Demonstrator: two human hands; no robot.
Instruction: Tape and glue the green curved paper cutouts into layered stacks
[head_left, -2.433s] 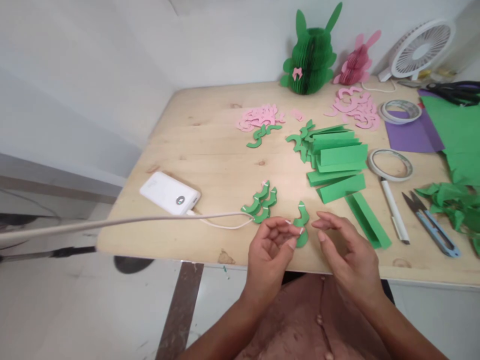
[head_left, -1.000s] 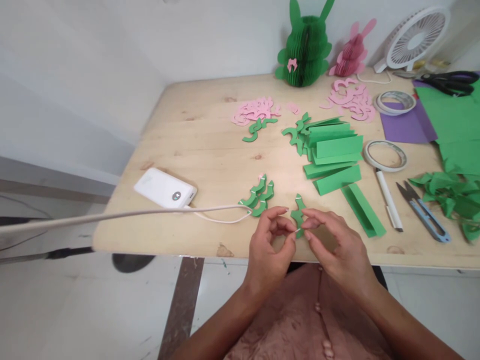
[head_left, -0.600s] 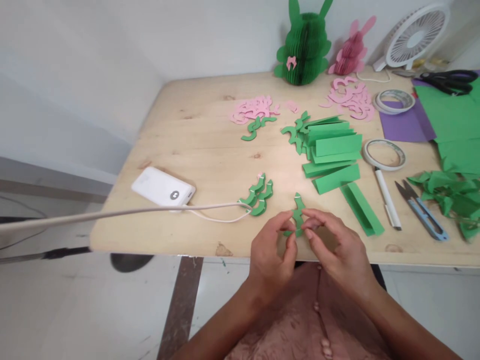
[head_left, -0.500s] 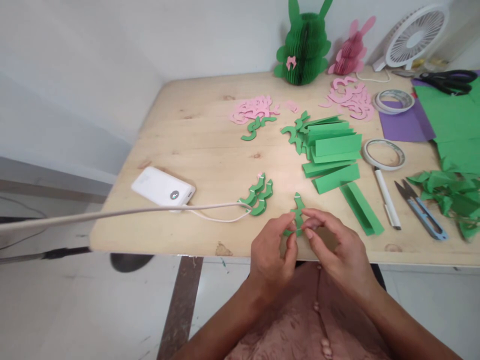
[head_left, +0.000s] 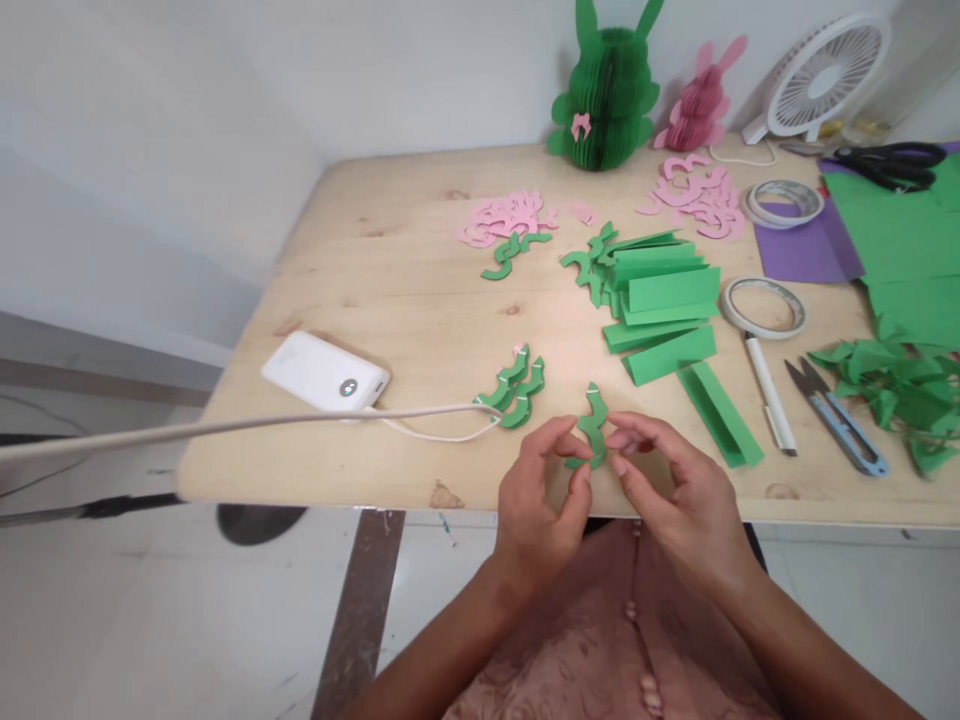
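Observation:
A wavy green paper cutout [head_left: 594, 412] lies near the front edge of the table, with a thin whitish strip across its upper end. My left hand [head_left: 541, 495] is at its lower left, thumb and forefinger closed in on the lower end of the cutout. On the other side, my right hand [head_left: 675, 490] has thumb and forefinger drawn close together beside the cutout; whatever may be between them is too small to make out. Similar wavy green cutouts [head_left: 517, 388] with whitish strips lie just left of my hands.
Folded green paper strips [head_left: 671, 290] lie beyond my right hand, near a tape roll [head_left: 765, 307], a white pen [head_left: 770, 395] and thread snips [head_left: 836, 415]. A white power bank [head_left: 326, 372] with a cable is at left. Paper rabbits [head_left: 607, 100] and a fan [head_left: 829, 75] stand behind.
My fingers have shifted slightly apart around the cutout, so more of its middle shows. The whole view has moved a little; the other things lie as before.

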